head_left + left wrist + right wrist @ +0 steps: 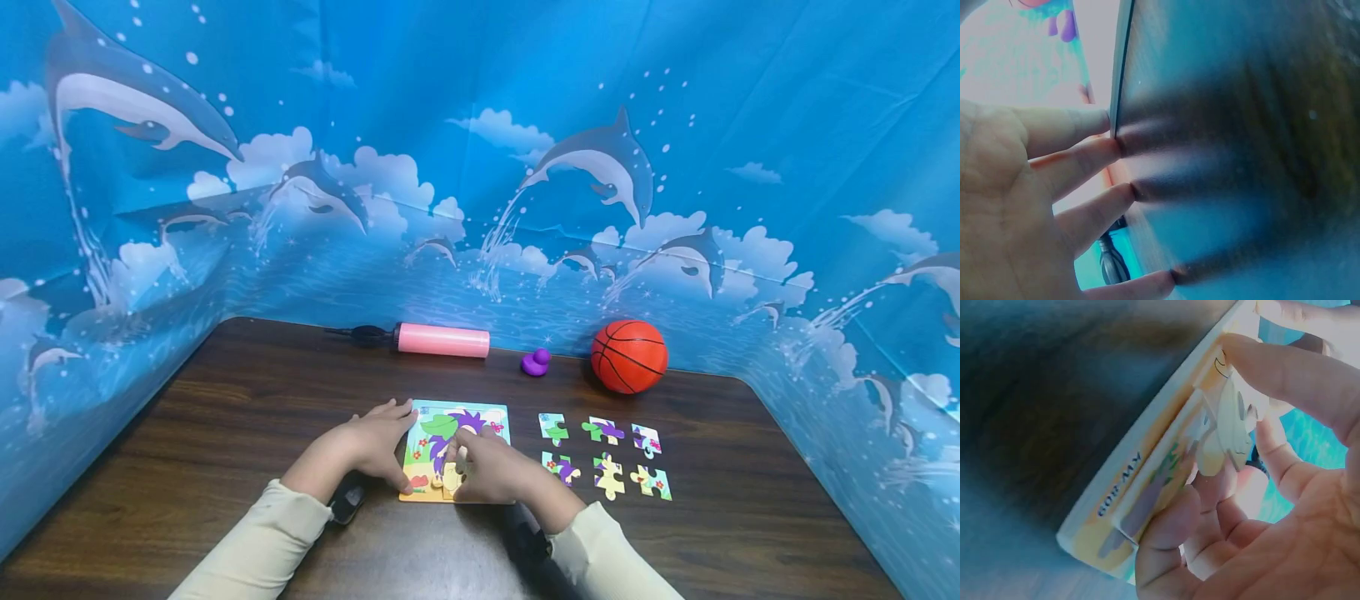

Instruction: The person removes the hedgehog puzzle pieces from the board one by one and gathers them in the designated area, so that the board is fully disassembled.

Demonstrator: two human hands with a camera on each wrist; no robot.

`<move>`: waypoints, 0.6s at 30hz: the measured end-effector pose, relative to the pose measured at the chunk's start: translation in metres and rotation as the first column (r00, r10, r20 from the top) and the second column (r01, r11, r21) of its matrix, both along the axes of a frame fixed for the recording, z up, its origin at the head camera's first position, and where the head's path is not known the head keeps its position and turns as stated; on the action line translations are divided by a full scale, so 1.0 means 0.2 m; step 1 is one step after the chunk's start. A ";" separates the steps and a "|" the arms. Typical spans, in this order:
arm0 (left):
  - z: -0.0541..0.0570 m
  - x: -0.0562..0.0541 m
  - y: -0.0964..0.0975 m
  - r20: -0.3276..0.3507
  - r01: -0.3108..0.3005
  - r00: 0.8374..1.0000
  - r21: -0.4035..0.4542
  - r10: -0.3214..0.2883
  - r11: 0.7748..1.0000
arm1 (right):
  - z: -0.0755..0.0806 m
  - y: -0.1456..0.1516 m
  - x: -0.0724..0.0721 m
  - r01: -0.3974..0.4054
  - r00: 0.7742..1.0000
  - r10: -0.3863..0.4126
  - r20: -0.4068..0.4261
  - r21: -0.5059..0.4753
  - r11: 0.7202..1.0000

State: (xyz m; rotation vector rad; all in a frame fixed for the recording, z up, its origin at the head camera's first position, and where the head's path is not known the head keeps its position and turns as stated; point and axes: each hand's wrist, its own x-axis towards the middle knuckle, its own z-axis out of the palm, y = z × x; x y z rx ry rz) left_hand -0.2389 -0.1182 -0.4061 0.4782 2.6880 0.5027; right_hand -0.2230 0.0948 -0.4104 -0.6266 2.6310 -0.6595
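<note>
A jigsaw puzzle board (417, 454) with a purple-haired cartoon figure lies flat on the dark table. At its left side rests my left hand (369, 443), fingers spread; the left wrist view shows fingertips (1124, 190) on the table by the board's edge. My right hand (495, 468) is over the board's lower right part and pinches a pale yellow puzzle piece (1225, 434) between thumb and curled fingers. In the right wrist view that piece stands tilted above the board, beside another piece (1157, 494) sitting slightly raised near the border. The right hand hides part of the picture.
Several loose puzzle pieces (609, 477) lie in two rows to the right of the board. Along the back stand a pink hand pump (442, 340), a purple rubber duck (536, 362) and an orange basketball (629, 357). A blue dolphin curtain (480, 167) hangs behind the table.
</note>
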 end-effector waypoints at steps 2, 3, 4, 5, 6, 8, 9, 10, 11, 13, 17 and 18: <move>0.00 0.00 0.00 -0.003 -0.001 1.000 0.000 0.001 1.000 | 0.00 0.00 0.00 0.004 1.000 -0.004 0.007 -0.015 1.000; 0.00 0.00 0.00 -0.003 -0.002 1.000 0.002 0.002 1.000 | 0.00 0.01 0.00 0.005 1.000 -0.005 0.009 -0.025 1.000; 0.00 0.00 0.00 -0.005 -0.002 1.000 0.003 0.002 1.000 | 0.00 0.01 0.00 0.008 1.000 -0.007 0.013 -0.042 0.999; 0.00 0.00 0.00 -0.006 -0.001 1.000 0.004 0.001 1.000 | -0.01 0.01 0.00 0.010 1.000 -0.009 0.018 -0.062 0.998; 0.00 0.00 0.00 -0.007 0.000 1.000 0.005 0.000 1.000 | -0.01 0.02 0.01 0.013 1.000 -0.012 0.022 -0.083 0.996; 0.00 0.00 0.00 -0.008 0.002 1.000 0.007 -0.002 1.000 | -0.02 0.03 0.01 0.027 0.999 -0.021 0.046 -0.131 0.991; 0.00 0.00 0.00 -0.008 0.003 1.000 0.008 -0.003 1.000 | -0.02 0.03 0.01 0.036 0.998 -0.026 0.061 -0.160 0.987; 0.00 0.00 0.00 -0.009 0.004 1.000 0.007 -0.004 1.000 | -0.02 0.04 0.01 0.046 0.997 -0.032 0.076 -0.188 0.981; -0.01 0.00 0.00 -0.009 0.004 1.000 0.006 -0.004 1.000 | -0.02 0.05 0.01 0.059 0.995 -0.040 0.090 -0.217 0.974; -0.01 0.00 0.00 -0.011 0.002 1.000 0.001 -0.002 1.000 | -0.02 0.07 0.01 0.091 0.991 -0.059 0.120 -0.283 0.955; -0.01 0.00 0.00 -0.009 -0.007 1.000 -0.006 0.007 1.000 | -0.02 0.12 0.00 0.191 0.971 -0.112 0.213 -0.400 0.896; -0.01 0.00 0.00 -0.008 -0.009 1.000 -0.005 0.009 1.000 | -0.03 0.14 0.00 0.225 0.961 -0.130 0.244 -0.421 0.879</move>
